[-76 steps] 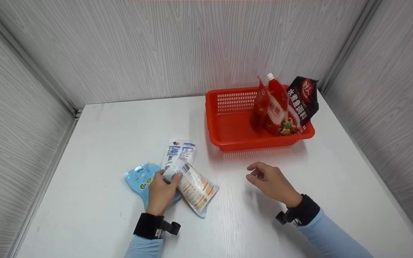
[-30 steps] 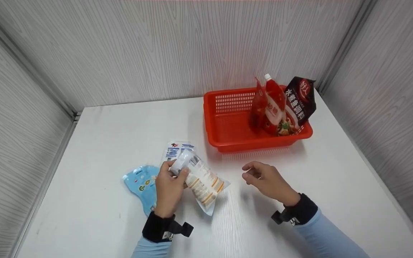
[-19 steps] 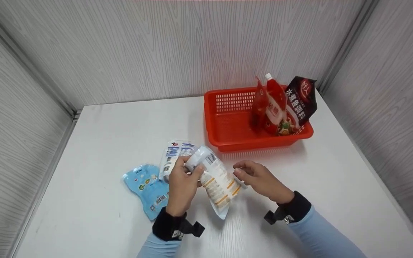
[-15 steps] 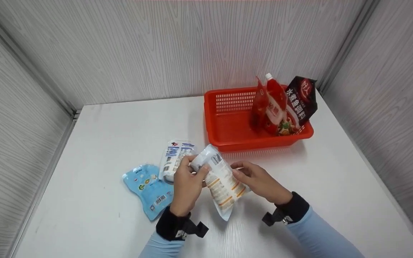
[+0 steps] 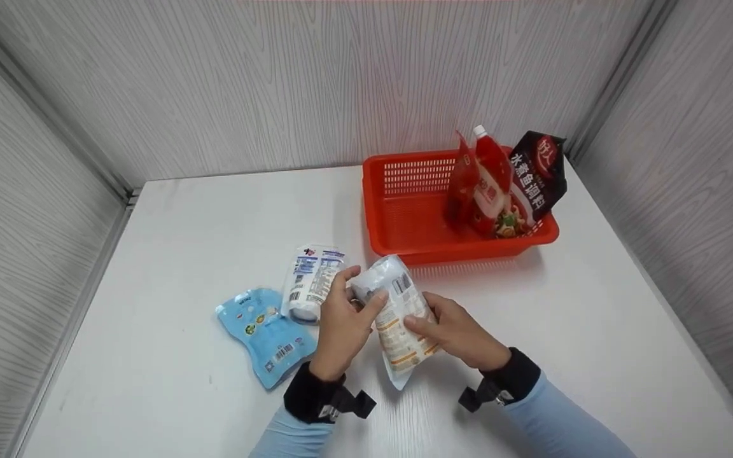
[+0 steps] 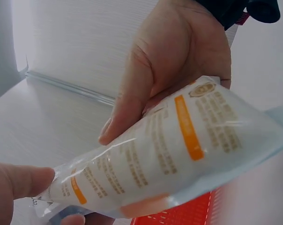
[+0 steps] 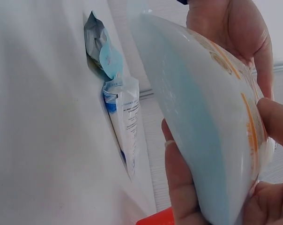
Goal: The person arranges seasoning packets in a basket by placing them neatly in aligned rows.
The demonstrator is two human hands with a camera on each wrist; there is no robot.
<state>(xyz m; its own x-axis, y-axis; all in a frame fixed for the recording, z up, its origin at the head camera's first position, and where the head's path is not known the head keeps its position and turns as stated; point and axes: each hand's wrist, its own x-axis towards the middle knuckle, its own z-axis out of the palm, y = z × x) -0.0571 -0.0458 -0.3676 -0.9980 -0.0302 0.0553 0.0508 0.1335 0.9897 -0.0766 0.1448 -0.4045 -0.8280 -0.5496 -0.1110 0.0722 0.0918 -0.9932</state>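
Note:
A white plastic food pouch point(image 5: 390, 323) with orange bands and a pale blue edge is held above the table between both hands. My left hand point(image 5: 345, 324) pinches its upper end, with the thumb point(image 6: 26, 180) on the printed face. On the lower right side, my right hand point(image 5: 462, 333) grips the pouch, thumb on the printed face and fingers point(image 7: 181, 183) behind it. Left of the hands, a white pouch point(image 5: 313, 275) with blue print lies on the table. A light blue pouch point(image 5: 271, 337) with a barcode lies just beside it.
At the back right stands a red plastic basket point(image 5: 462, 252). Its right half holds a red pouch point(image 5: 490, 194) with a white cap, another red packet point(image 5: 460, 186) and a black seasoning packet point(image 5: 539, 172). Wood-grain panels point(image 5: 245, 89) enclose the table's back and sides.
My left hand has lifted the orange-banded pouch off the other pouches and carried it right. My right hand has moved left and taken hold of it. The pouches beneath are uncovered.

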